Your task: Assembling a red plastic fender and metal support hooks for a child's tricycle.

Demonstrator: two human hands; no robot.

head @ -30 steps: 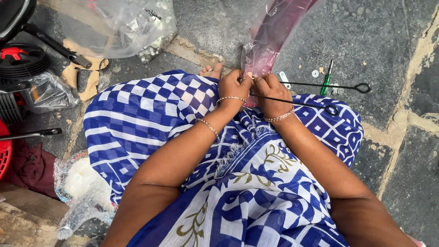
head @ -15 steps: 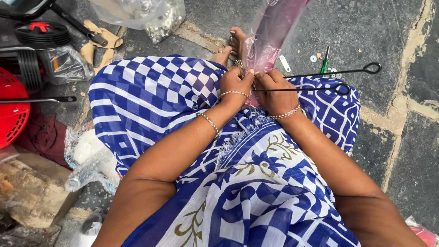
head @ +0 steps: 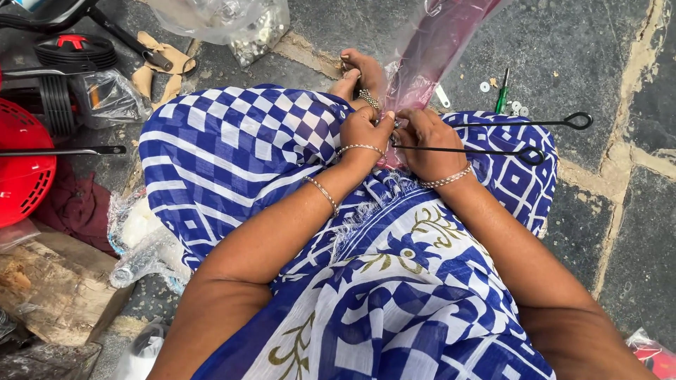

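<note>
Head camera is looking down on a pink plastic bag [head: 429, 63], which is rising from the person's lap toward the top edge, its lower end bunched between both hands. The left hand [head: 364, 131] is closing its fingers on the bag's gathered bottom, thumb pressing in from the side. The right hand [head: 428, 141] is pinching the same bunched end and is also touching two thin black wire rods [head: 493, 137] with looped ends (whether it is truly gripping them, I cannot tell), which are lying across the right knee. Both hands are resting on blue-and-white patterned cloth [head: 239, 155] covering the crossed legs, and a bare foot [head: 362, 74] is showing just beyond the left hand. On the stone floor [head: 584, 56] near the bag, a green screwdriver [head: 503, 91] is lying beside small washers [head: 517, 108]. Farther left, a red fan housing [head: 21, 169], a clear bag of metal parts [head: 239, 24] and a wood block [head: 49, 285] are sitting well apart from the hands.
</note>
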